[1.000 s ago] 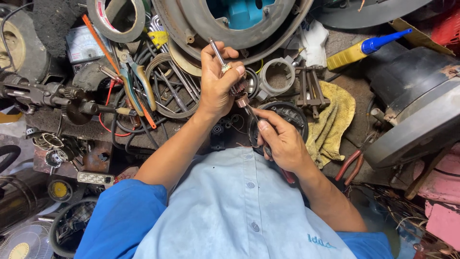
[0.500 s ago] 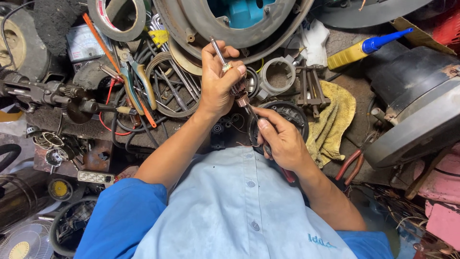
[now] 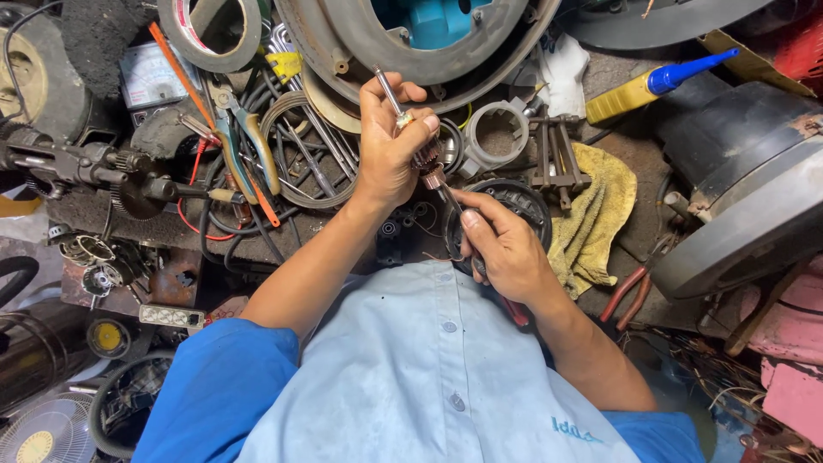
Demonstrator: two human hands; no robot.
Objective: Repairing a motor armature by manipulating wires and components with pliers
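With my left hand (image 3: 387, 154) clamped around the small copper-wound motor armature with its steel shaft (image 3: 426, 160) above the cluttered workbench's (image 3: 634, 154) middle, I'd keep it steady while my right hand (image 3: 501, 249), gripping red-handled pliers (image 3: 480, 257), works lightly at its commutator end.
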